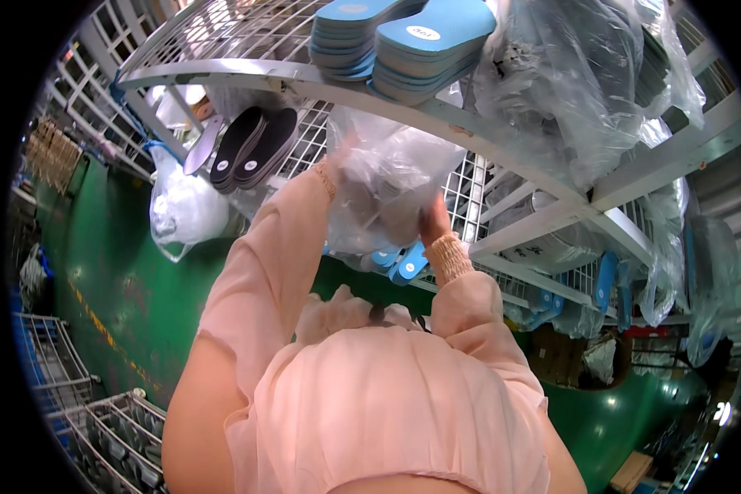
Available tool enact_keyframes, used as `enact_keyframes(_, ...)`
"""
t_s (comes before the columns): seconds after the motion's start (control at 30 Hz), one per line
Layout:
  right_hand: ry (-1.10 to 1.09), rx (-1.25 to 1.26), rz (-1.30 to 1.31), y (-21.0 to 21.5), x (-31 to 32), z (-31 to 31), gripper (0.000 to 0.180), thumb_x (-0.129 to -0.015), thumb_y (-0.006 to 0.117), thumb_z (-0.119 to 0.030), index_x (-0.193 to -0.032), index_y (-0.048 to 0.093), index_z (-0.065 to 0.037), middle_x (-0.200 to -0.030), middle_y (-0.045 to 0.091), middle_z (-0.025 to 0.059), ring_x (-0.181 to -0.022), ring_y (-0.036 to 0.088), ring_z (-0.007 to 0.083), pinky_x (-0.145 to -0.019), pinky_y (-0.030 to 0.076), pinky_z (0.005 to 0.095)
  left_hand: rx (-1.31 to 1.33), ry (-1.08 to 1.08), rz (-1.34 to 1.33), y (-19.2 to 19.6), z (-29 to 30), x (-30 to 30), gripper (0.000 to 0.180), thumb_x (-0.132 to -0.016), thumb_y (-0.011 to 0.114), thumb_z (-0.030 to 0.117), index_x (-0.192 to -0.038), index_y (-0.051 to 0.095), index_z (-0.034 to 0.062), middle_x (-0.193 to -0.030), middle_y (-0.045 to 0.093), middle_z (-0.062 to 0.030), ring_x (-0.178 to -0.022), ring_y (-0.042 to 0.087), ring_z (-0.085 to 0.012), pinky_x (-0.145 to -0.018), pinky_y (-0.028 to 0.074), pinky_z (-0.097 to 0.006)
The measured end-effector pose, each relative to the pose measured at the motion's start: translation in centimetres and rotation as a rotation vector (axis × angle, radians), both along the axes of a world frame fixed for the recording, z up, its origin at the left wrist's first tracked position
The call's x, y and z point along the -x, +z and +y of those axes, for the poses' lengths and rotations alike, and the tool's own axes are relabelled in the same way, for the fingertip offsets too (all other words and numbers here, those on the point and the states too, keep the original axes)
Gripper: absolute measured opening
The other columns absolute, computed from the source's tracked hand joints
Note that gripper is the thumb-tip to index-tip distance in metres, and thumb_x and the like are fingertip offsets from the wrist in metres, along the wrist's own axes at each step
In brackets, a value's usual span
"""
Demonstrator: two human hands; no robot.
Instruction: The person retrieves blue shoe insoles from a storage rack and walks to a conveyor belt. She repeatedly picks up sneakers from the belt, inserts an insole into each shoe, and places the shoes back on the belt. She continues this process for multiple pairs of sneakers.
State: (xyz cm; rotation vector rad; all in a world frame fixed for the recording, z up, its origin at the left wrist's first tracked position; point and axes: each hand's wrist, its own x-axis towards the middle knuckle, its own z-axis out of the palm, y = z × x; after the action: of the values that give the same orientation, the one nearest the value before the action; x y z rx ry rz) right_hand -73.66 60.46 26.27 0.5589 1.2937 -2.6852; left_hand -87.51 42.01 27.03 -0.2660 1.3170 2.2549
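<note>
A clear plastic bag [387, 177] with grey shapes inside hangs in front of me, at the wire shelf's front edge; its contents are too veiled to name. My right hand [438, 221] grips the bag's right side, thumb on the near face and the other fingers mostly hidden. At the bag's upper left is my left hand [343, 156], smeared by motion and partly behind the plastic, so its fingers cannot be made out. Left of the bag, dark insoles [253, 148] with white oval labels lie in two stacks on the shelf.
Stacks of blue insoles [432, 41] stand on the upper shelf, beside large clear bags [560, 82]. A white metal shelf rail [305, 81] crosses above my hands. Another tied bag [185, 202] hangs at left. Wire carts [111, 428] stand lower left on the green floor [99, 247].
</note>
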Motion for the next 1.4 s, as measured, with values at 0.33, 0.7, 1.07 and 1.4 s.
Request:
enact_keyframes(0.33, -0.001, 0.225, 0.01, -0.1, 0.8, 1.6, 0.057, -0.089, 0.036, -0.052, -0.125, 0.046, -0.009, -0.121, 0.053, 0.0068, -0.109, 0.05, 0.0254, -0.094, 0.04, 0.0397, 0.015, 0.03, -0.077, -4.3, 1.7, -3.0, 0.035, -0.092, 0.042, 0.027, -0.118, 0.051, 0.0055, -0.111, 0.055, -0.0094, -0.103, 0.053, -0.0188, -0.088, 0.044, -0.032)
enact_keyframes(0.7, 0.018, 0.091, -0.185, 1.7, -0.2, 2.4, 0.068, -0.084, 0.039, -0.062, -0.13, 0.042, -0.012, -0.128, 0.047, 0.0048, -0.118, 0.042, 0.0227, -0.099, 0.032, 0.0379, 0.017, 0.052, -0.131, -7.2, 0.8, -4.9, 0.035, -0.092, 0.04, 0.028, -0.117, 0.051, 0.0057, -0.108, 0.057, -0.0095, -0.101, 0.054, -0.02, -0.089, 0.044, -0.033)
enact_keyframes(1.07, -0.203, 0.034, 0.169, 2.8, -2.9, 4.8, 0.057, -0.085, 0.052, -0.048, -0.124, 0.047, -0.007, -0.118, 0.055, 0.0054, -0.107, 0.052, 0.019, -0.091, 0.042, 0.0345, -0.097, -0.035, -0.093, -6.5, 4.9, -6.5, 0.035, -0.092, 0.042, 0.028, -0.117, 0.05, 0.0045, -0.106, 0.057, -0.011, -0.098, 0.055, -0.0212, -0.087, 0.045, -0.033)
enact_keyframes(1.4, -0.296, -0.046, -0.019, 1.1, -4.3, 7.3, 0.049, -0.091, 0.042, -0.043, -0.125, 0.047, -0.007, -0.122, 0.052, 0.0034, -0.112, 0.047, 0.018, -0.091, 0.039, 0.031, -0.106, 0.155, -0.028, -7.9, 8.0, -8.1, 0.035, -0.092, 0.044, 0.028, -0.118, 0.049, 0.003, -0.105, 0.057, -0.0129, -0.094, 0.055, -0.0223, -0.085, 0.045, -0.033)
